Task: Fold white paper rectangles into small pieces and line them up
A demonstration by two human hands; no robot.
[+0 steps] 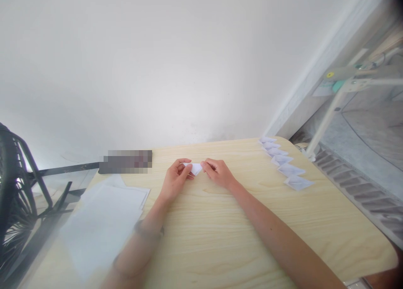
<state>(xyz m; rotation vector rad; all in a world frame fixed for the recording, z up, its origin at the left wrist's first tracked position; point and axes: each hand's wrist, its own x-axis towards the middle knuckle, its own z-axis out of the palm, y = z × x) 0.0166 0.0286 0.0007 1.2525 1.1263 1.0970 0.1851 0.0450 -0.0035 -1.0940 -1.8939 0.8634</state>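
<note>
A small piece of folded white paper (195, 168) is held between my two hands over the middle of the wooden table. My left hand (179, 175) pinches its left side, thumb on top and fingers behind. At the paper's right corner, the thumb and curled fingers of my right hand (218, 171) close on it. The paper has a pointed lower edge; parts of it are hidden by my fingers. Off to the right stands a row of several folded paper boats (292, 170), white and pointed at the ends.
Loose white paper sheets (107, 217) lie on the table's left side. Behind them is a dark, pixelated object (126, 162). The pale wooden table (226, 238) meets a white wall (189, 71). A black chair (22, 167) stands left, a white metal frame (327, 117) right.
</note>
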